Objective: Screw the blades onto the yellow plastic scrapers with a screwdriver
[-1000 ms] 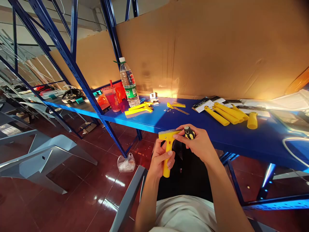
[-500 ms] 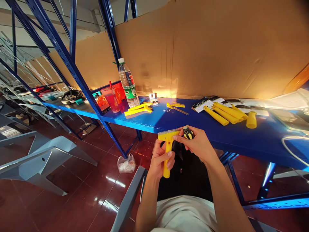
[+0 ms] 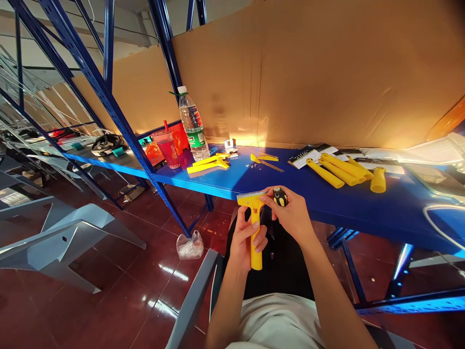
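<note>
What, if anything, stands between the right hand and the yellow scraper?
Nothing visible: the right hand touches one end of the yellow scraper's head. The black-and-yellow handle it also holds sits beside that end, and the left hand grips lower down the scraper.

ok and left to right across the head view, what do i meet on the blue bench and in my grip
Red cup → water bottle → yellow scraper → black-and-yellow tool handle → cluster of yellow handles → lone yellow handle → white cord
</note>
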A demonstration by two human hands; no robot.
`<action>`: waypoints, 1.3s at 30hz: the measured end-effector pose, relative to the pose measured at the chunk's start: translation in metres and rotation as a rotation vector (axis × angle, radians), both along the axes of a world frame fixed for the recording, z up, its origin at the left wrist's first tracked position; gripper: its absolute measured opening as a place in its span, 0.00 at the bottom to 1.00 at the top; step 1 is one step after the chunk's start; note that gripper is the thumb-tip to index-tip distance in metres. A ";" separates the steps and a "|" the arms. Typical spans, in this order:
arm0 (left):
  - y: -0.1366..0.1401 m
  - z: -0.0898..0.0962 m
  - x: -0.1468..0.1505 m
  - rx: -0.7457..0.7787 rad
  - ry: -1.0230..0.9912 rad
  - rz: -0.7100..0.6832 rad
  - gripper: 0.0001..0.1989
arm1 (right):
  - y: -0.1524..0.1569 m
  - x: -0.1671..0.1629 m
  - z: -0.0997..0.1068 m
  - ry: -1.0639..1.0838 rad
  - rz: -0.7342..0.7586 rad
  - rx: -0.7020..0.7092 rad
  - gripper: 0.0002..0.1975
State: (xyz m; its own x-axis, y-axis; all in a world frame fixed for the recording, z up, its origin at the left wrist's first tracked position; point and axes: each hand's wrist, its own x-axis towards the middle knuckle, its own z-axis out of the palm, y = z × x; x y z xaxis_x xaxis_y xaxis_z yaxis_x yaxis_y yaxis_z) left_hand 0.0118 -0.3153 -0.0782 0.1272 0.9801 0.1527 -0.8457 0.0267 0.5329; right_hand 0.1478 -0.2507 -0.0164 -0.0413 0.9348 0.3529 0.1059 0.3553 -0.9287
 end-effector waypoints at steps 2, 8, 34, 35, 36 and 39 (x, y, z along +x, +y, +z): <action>-0.001 -0.001 0.003 -0.012 -0.022 0.004 0.27 | 0.004 0.001 -0.004 0.021 -0.059 0.040 0.21; -0.002 -0.001 0.009 -0.040 -0.030 0.011 0.27 | 0.004 0.015 0.000 -0.146 -0.205 0.192 0.18; -0.001 -0.001 0.007 0.019 0.086 0.082 0.27 | -0.005 0.023 0.009 -0.440 0.021 0.413 0.03; -0.001 -0.001 0.006 0.025 0.091 0.081 0.27 | -0.006 0.024 0.009 -0.444 0.022 0.409 0.03; -0.001 -0.001 0.006 0.029 0.093 0.080 0.27 | -0.007 0.025 0.010 -0.447 0.025 0.403 0.03; -0.001 0.000 0.005 0.036 0.095 0.074 0.26 | -0.008 0.028 0.011 -0.449 0.034 0.386 0.02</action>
